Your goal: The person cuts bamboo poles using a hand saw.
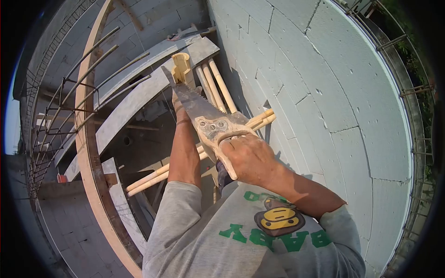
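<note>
A hand saw with a worn wooden handle (207, 134) points up and away, its metal blade (197, 103) crossing in front of my left hand. My right hand (250, 157) is wrapped round the handle. Beyond the blade my left hand (178, 101) is partly hidden, its fingers around the lower part of a pale yellow, hollow-looking piece (181, 65). That piece stands upright with a notched edge, close to the blade's tip.
Pale block wall (315, 102) rises on the right. Bamboo-like poles (221, 85) lie beyond the saw; more poles (160, 176) cross below. Rebar (95, 85) juts out at left beside a long curved wooden board (88, 139). Curved grey panels (132, 99) lie behind.
</note>
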`<act>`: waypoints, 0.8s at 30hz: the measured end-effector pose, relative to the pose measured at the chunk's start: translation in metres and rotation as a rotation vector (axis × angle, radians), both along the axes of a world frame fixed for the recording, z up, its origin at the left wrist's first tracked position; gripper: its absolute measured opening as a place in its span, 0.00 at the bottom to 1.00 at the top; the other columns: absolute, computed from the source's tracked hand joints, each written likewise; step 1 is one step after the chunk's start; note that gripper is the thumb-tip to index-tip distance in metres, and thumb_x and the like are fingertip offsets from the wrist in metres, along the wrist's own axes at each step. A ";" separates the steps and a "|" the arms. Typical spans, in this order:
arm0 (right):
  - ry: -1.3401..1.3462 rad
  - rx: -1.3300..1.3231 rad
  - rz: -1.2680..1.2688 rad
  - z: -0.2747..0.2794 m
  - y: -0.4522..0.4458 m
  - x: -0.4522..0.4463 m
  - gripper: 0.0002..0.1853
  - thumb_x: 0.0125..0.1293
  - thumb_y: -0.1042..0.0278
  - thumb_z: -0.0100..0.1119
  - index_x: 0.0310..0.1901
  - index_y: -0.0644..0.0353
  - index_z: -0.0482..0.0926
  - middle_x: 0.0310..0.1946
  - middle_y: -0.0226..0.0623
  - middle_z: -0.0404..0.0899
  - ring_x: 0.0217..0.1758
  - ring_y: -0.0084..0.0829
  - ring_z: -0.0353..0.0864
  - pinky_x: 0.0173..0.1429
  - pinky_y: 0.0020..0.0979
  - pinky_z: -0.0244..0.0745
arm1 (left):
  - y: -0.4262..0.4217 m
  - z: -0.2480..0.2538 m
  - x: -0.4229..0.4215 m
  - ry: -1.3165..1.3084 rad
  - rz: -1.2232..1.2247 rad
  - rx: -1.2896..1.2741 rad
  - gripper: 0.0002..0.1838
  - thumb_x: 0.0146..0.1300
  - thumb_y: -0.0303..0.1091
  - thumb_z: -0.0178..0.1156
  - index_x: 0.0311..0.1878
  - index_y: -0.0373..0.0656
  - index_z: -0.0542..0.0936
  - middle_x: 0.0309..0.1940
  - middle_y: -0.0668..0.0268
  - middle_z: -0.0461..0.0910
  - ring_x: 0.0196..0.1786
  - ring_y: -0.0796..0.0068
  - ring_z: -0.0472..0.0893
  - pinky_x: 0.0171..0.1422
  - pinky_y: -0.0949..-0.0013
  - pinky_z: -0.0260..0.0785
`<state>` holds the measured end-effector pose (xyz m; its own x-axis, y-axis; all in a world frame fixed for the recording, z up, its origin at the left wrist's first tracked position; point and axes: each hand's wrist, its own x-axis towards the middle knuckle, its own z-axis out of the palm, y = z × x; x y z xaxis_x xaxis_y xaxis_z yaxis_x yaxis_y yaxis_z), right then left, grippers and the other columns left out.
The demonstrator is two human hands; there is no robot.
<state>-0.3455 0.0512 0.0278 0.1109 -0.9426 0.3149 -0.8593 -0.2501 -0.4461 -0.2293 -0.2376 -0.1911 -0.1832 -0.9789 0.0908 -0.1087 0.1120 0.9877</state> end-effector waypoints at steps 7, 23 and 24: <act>-0.063 0.028 -0.015 -0.009 -0.068 0.023 0.07 0.55 0.70 0.65 0.32 0.61 0.77 0.26 0.45 0.83 0.32 0.45 0.87 0.42 0.42 0.81 | 0.047 0.058 -0.011 0.505 -0.021 0.332 0.21 0.64 0.42 0.68 0.58 0.49 0.76 0.50 0.61 0.80 0.50 0.61 0.81 0.53 0.54 0.77; -0.032 0.050 0.004 -0.006 -0.075 0.029 0.11 0.53 0.68 0.67 0.34 0.61 0.76 0.27 0.47 0.82 0.35 0.49 0.86 0.40 0.44 0.81 | -0.017 -0.003 -0.016 0.026 0.000 0.007 0.22 0.57 0.29 0.73 0.52 0.40 0.76 0.41 0.66 0.80 0.40 0.73 0.79 0.43 0.66 0.75; 0.000 0.060 -0.007 -0.006 -0.082 0.028 0.11 0.52 0.68 0.66 0.34 0.62 0.75 0.27 0.46 0.83 0.35 0.49 0.86 0.40 0.45 0.81 | -0.040 -0.018 -0.020 -0.002 -0.018 -0.032 0.21 0.58 0.30 0.73 0.52 0.40 0.76 0.41 0.66 0.80 0.40 0.72 0.79 0.43 0.66 0.75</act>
